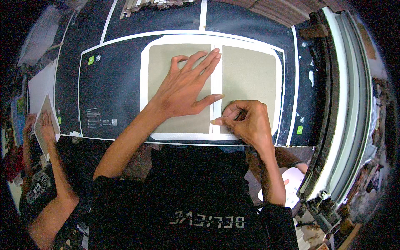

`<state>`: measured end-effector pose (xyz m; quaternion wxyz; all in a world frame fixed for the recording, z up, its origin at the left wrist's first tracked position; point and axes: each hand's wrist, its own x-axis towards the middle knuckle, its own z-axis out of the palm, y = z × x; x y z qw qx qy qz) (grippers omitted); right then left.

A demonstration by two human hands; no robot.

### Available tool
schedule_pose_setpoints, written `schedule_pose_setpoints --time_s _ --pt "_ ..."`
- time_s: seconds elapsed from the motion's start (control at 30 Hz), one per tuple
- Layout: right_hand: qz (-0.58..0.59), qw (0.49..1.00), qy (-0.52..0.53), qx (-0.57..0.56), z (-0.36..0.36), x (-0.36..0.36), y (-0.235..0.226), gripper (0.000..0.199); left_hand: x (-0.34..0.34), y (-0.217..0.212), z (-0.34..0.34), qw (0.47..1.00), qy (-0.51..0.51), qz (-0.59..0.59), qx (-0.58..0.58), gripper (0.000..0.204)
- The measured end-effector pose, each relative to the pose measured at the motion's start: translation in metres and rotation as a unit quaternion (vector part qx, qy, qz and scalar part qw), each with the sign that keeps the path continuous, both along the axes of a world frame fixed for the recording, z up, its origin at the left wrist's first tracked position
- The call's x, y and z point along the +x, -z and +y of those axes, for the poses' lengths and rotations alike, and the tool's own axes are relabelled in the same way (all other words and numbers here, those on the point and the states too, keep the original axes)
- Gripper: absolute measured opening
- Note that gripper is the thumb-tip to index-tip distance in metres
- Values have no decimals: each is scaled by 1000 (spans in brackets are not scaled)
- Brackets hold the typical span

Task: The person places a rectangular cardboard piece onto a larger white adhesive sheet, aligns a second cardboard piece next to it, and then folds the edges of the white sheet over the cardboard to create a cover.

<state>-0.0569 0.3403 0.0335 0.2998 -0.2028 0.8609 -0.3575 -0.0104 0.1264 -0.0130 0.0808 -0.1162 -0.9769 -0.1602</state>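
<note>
A large dark printed sheet lies flat on the work surface, with a white glued area holding two grey boards. My left hand lies flat with its fingers spread on the left grey board. My right hand has its fingers curled and presses on the lower left corner of the right grey board, next to the white gap between the boards. It holds nothing that I can see.
Another person at the left edge holds a grey board with a hand. A metal-framed machine edge runs down the right side. Stacked strips lie at the top. A white object lies at lower right.
</note>
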Motion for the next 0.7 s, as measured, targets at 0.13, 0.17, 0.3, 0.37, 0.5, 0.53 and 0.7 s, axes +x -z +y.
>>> schedule_pose_setpoints --time_s 0.13,0.17,0.3,0.37,0.5,0.53,0.7 --pt "-9 1000 -2 -6 -1 -2 0 17 -1 0 -2 1000 6 -2 -2 90" --pt "-18 1000 -4 5 -1 -3 0 18 -1 -1 -2 1000 7 -3 -8 90" --pt "-27 999 -4 -17 2 -4 6 29 -2 -3 -1 1000 5 -16 -16 89" --pt "-37 999 -3 -12 0 -2 3 34 -2 0 -1 999 2 -14 -29 87" --pt "-10 1000 15 2 -1 3 7 36 -4 -6 -1 999 8 -26 -24 84" --pt "-1 1000 10 11 0 3 11 36 -3 -6 -1 999 10 -32 -22 84" --pt "-11 999 5 30 -5 3 5 38 -2 -8 -2 999 5 -46 -5 83"
